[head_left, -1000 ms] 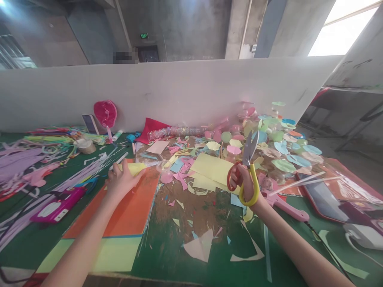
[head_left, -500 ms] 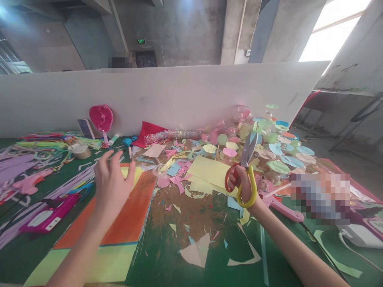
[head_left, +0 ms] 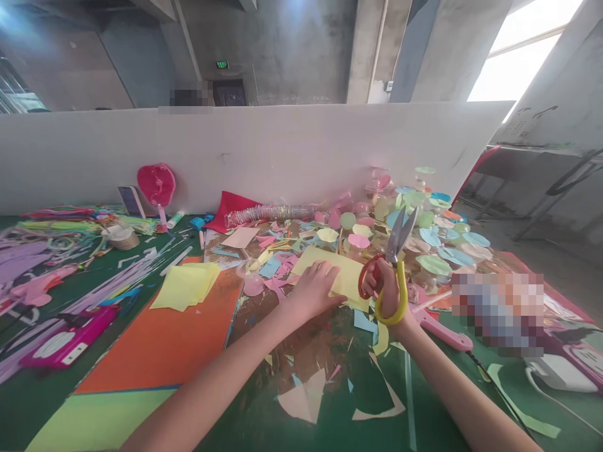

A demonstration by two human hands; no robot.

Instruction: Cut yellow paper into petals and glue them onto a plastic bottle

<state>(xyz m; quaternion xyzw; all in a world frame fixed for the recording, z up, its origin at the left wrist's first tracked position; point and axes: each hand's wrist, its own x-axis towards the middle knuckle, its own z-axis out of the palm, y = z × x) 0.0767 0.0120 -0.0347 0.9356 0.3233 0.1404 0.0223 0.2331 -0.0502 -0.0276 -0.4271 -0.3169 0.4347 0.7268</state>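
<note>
My left hand (head_left: 315, 289) reaches over a sheet of pale yellow paper (head_left: 354, 270), its thumb apart from the bent fingers. The fingertips are at the paper and partly hidden; no firm grip on it shows. In my right hand (head_left: 385, 290) is a pair of scissors (head_left: 399, 242) with one red and one yellow handle loop. Their blades point up and stand slightly apart, with nothing between them. To the left, a stack of cut yellow paper pieces (head_left: 184, 285) lies on an orange sheet (head_left: 162, 345).
Paper scraps (head_left: 304, 395) litter the middle of the green table. At the right back stand clear cups topped with coloured paper discs (head_left: 436, 263). A pink glue gun (head_left: 445, 331) with a cord lies by my right wrist. A magenta device (head_left: 70, 339) sits on the left.
My left hand has moved right, from above the cut yellow pieces to the pale yellow sheet. The scissor blades have parted a little; my right hand has barely moved.
</note>
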